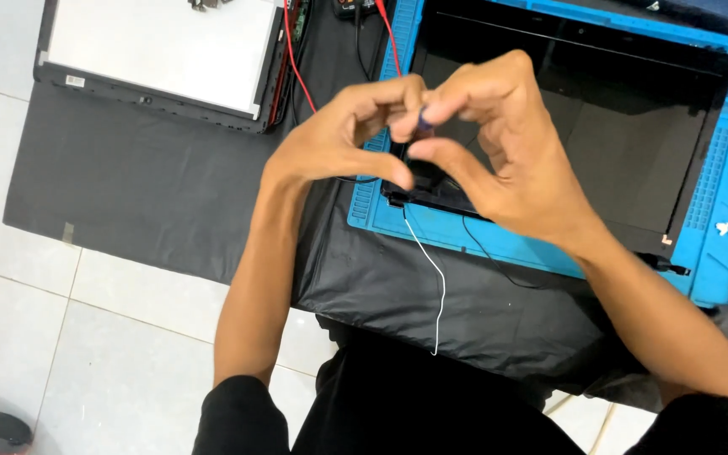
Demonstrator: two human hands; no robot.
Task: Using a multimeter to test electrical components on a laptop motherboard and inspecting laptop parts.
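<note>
My left hand and my right hand meet above the near left corner of a black laptop screen panel. Their fingertips pinch together on a small dark blue object, too small to identify. The panel lies on a blue work mat. A thin white wire and a thin black wire trail from the panel's corner toward me.
A second laptop lid with a white backing lies at the upper left on a black sheet. Red and black leads run between the two. White floor tiles lie at left. Small white parts rest on the mat.
</note>
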